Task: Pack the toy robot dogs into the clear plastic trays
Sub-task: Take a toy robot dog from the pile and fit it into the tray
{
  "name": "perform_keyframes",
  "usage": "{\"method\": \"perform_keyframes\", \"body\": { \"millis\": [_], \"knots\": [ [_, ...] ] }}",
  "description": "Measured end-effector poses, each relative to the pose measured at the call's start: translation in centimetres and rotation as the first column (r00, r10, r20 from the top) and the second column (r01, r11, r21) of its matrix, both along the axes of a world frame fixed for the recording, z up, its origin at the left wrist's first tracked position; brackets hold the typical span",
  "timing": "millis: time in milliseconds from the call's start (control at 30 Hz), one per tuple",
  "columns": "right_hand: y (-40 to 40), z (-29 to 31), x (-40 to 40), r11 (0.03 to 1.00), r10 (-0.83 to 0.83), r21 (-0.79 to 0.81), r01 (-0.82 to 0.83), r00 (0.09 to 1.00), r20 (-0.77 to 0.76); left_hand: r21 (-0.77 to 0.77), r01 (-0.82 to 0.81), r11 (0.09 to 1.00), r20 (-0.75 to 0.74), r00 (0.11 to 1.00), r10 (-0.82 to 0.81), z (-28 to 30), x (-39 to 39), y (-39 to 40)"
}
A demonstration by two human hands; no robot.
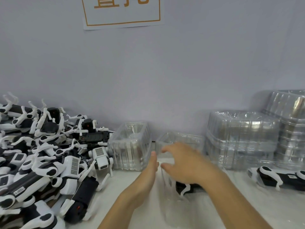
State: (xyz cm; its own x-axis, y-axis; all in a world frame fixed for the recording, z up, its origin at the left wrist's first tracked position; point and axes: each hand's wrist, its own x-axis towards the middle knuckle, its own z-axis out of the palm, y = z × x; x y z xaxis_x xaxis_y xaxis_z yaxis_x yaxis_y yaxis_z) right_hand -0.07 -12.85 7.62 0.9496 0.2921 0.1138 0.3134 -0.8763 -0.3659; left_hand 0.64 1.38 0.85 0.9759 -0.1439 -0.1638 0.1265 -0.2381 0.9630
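Note:
A big pile of black-and-white toy robot dogs fills the left of the table. One toy dog lies under my right wrist, seemingly inside a clear plastic tray in front of me. My right hand is blurred, with thumb and fingers apart, just in front of another clear tray. My left hand reaches forward with straight fingers beside it, the thumb close to a clear tray on its side. Neither hand clearly holds anything.
Stacks of nested clear trays stand at the back right against the wall. A further toy dog lies in clear plastic at the right edge. A paper sign hangs on the wall above.

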Motion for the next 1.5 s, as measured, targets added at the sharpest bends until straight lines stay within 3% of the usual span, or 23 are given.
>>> {"method": "perform_keyframes", "body": {
  "millis": [133,267,667,933,1100,1300,1500],
  "knots": [
    [3.1,-2.3,-0.7,0.985,0.167,0.039,-0.166,0.986,-0.02,-0.212,-0.395,0.894,0.061,0.908,0.415,0.9,0.7,1.3],
    [3.3,-4.1,-0.2,0.981,0.163,-0.098,-0.168,0.985,-0.053,-0.231,-0.5,0.835,0.037,0.853,0.521,1.4,1.1,2.6],
    [-3.4,-3.0,2.2,0.994,-0.087,-0.081,0.079,0.991,-0.1,-0.165,-0.423,0.891,0.11,0.89,0.443,0.9,0.7,2.0],
    [-7.5,-2.0,2.6,0.989,-0.145,-0.064,0.133,0.958,-0.248,-0.111,-0.36,0.926,0.129,0.919,0.372,1.0,0.5,1.9],
    [-9.1,-2.2,3.1,0.984,-0.171,-0.082,0.157,0.961,-0.215,-0.104,-0.331,0.938,0.144,0.928,0.344,0.9,0.4,1.9],
    [-12.0,-2.8,3.4,0.947,-0.318,-0.081,0.31,0.939,-0.127,-0.105,-0.311,0.945,0.142,0.936,0.323,0.7,0.4,1.9],
    [-15.1,-3.6,3.7,0.894,-0.446,0.029,0.447,0.894,-0.055,-0.109,-0.3,0.948,0.143,0.939,0.314,0.6,0.5,1.9]
  ]
}}
